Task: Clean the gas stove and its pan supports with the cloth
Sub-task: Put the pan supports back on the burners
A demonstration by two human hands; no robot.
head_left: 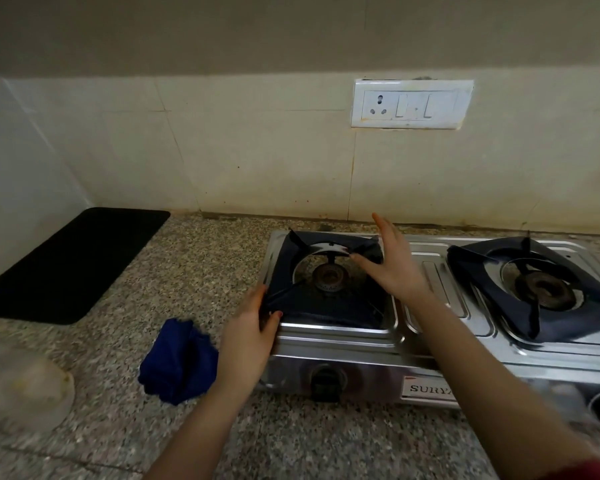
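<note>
With the left hand (253, 337), gripping the near left corner of the left pan support (326, 308), thumb on the near edge and fingers curled round the left edge. With the right hand (394, 271), fingers straight and spread and holding nothing, reaching over the far right corner of the same support, touching it or just above it; cannot tell which. Bracketing the support along its diagonal, near left to far right, apparently ready for a lift off the gas stove (343, 344). Beyond the hands, the cloth (179, 362), bunched on the counter (205, 271) just left of the left wrist and well apart from the right hand, so nearer the left for a pickup. Further right, the second pan support (482, 271), askew over its burner.
</note>
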